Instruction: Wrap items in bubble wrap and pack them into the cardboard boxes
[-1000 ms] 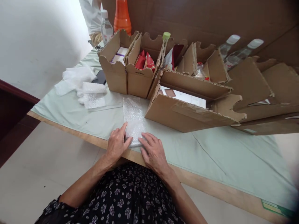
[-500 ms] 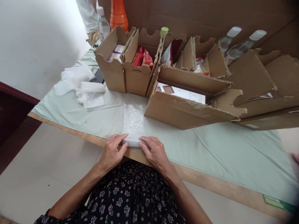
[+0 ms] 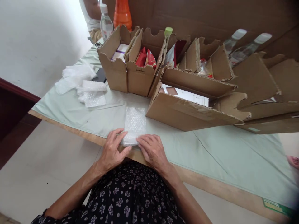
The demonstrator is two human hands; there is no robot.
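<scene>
A strip of clear bubble wrap (image 3: 135, 119) lies flat on the cloth, its near end folded over at the table's front edge. At the left end of the fold is my left hand (image 3: 113, 146), fingertips on the side and thumb at the near edge, gripping the corner loosely. My right hand (image 3: 153, 149) holds the fold's right end, its fingers pressed on top and its thumb partly hidden. Whether anything lies inside the fold I cannot tell.
More bubble wrap pieces (image 3: 93, 93) lie at left beside a dark flat object (image 3: 100, 75). Cardboard bins (image 3: 187, 115) with packets and boxes line the back. Bottles (image 3: 235, 37) stand behind them. Another person (image 3: 92, 15) is at the far left; someone's fingers (image 3: 293, 161) show at right.
My left thumb has moved away from its fingers, toward the near edge. My right fingers have shifted slightly left over the folded end. The view has moved slightly.
</scene>
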